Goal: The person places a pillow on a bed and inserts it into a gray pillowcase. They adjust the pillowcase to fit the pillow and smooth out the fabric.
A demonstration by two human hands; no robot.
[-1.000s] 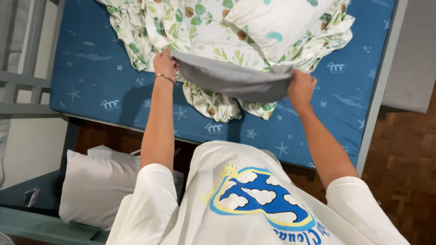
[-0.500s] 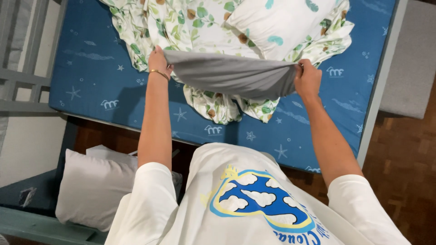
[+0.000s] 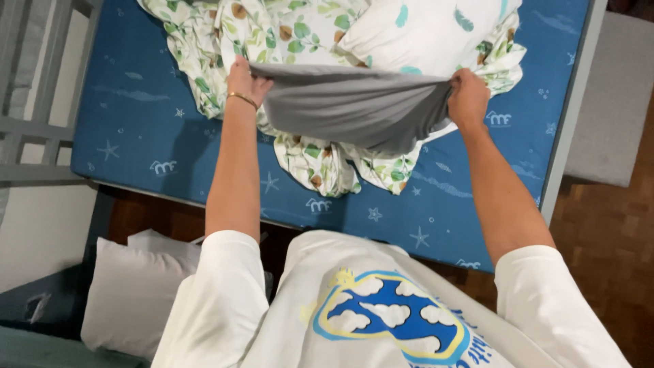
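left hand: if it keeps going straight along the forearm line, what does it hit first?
Probably the leaf-print sheet bunched right beyond the left hand, which grips one corner of the grey cloth. The sheet seems to lie lower, on the blue mattress, so depth is uncertain.

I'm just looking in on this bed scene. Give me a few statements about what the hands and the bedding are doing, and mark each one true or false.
1. Both hands grip the grey cloth, the left hand at one end and the right hand at the other. True.
2. The grey cloth lies flat on the floor. False: it is held stretched above the leaf-print sheet.
3. The mattress is blue with stars. True.
4. The left wrist is bare. False: it wears a thin gold bracelet.
5. A white pillow lies below the bed's edge, at the lower left. True.
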